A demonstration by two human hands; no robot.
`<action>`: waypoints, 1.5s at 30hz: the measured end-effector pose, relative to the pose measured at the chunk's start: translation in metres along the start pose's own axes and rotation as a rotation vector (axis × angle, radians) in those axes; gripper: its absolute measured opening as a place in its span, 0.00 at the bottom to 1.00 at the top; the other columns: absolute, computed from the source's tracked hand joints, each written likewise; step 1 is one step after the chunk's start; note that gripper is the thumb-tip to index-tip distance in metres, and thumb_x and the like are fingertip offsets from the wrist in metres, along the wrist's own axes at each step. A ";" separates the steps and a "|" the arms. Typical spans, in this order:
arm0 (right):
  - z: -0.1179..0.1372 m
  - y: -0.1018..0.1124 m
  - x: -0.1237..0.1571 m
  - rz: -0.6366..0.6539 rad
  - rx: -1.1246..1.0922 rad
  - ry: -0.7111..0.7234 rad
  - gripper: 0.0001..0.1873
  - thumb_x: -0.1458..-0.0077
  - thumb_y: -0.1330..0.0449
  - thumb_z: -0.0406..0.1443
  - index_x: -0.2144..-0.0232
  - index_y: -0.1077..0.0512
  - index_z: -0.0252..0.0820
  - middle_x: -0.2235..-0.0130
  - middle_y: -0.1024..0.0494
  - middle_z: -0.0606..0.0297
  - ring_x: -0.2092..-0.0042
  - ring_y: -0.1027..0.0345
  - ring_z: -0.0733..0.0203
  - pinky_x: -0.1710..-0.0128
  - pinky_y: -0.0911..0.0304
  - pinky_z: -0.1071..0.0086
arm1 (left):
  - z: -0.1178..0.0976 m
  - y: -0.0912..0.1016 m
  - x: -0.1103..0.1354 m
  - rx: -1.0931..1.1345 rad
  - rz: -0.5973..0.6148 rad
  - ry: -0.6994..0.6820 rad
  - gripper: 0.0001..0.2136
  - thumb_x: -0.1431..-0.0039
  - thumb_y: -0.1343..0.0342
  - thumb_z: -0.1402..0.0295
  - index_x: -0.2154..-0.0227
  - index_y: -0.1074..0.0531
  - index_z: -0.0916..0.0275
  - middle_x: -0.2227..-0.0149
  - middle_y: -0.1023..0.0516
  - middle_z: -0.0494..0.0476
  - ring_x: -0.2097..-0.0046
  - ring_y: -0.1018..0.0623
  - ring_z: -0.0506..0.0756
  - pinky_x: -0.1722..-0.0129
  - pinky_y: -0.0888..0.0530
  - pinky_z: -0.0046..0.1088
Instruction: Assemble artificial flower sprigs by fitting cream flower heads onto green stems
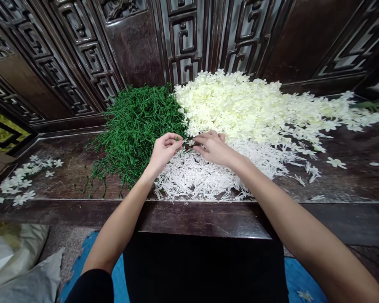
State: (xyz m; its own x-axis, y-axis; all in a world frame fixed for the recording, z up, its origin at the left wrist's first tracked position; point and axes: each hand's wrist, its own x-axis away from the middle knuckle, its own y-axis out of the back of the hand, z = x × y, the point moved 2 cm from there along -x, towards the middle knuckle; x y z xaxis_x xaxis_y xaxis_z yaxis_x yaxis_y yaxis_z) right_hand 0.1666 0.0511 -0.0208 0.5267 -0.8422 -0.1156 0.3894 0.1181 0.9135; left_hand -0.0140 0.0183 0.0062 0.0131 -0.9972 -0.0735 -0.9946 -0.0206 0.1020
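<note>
My left hand (166,150) is closed in a pinch at the right edge of a pile of green plastic stems (142,126). A bit of green stem shows at its fingertips. My right hand (212,146) lies just to the right, palm down, fingers stretched out and thumb apart from them. Between the two hands is a small white flower (191,143); whether a finger touches it I cannot tell. Behind my right hand rises a heap of cream-white artificial petals (233,105). Below both hands spreads a pile of thin white plastic stamens (198,176).
The piles lie on a dark wooden bench (350,168) against a carved wooden backrest (132,50). Several finished-looking white flowers (25,176) are at the left end. Pale sacks (22,261) stand on the floor at lower left. Loose petals and stamens are scattered to the right.
</note>
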 end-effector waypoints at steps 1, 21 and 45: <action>0.001 -0.003 -0.001 0.036 0.012 0.019 0.33 0.34 0.58 0.49 0.37 0.34 0.38 0.35 0.36 0.51 0.36 0.48 0.33 0.39 0.53 0.36 | 0.000 0.000 0.000 -0.003 -0.003 -0.001 0.02 0.48 0.40 0.75 0.71 0.27 0.63 0.79 0.27 0.51 0.78 0.33 0.46 0.78 0.39 0.22; 0.012 0.027 0.005 -0.326 -0.666 -0.005 0.10 0.46 0.39 0.35 0.64 0.22 0.35 0.61 0.18 0.53 0.59 0.24 0.53 0.55 0.30 0.56 | 0.002 -0.005 0.003 -0.155 0.041 -0.159 0.10 0.51 0.33 0.69 0.65 0.21 0.65 0.67 0.21 0.56 0.66 0.25 0.49 0.60 0.28 0.26; 0.005 0.033 0.012 0.043 -0.298 -0.013 0.20 0.43 0.45 0.30 0.50 0.23 0.38 0.52 0.21 0.51 0.54 0.27 0.49 0.57 0.30 0.54 | 0.012 -0.002 0.000 -0.320 0.048 -0.229 0.09 0.46 0.39 0.67 0.64 0.20 0.65 0.64 0.17 0.60 0.66 0.23 0.52 0.65 0.29 0.29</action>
State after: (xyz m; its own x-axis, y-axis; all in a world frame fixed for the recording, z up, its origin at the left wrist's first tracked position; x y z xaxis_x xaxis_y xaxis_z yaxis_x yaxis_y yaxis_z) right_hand 0.1820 0.0419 0.0104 0.5385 -0.8395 -0.0727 0.5724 0.3011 0.7627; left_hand -0.0133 0.0193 -0.0054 -0.0918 -0.9565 -0.2770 -0.9107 -0.0318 0.4118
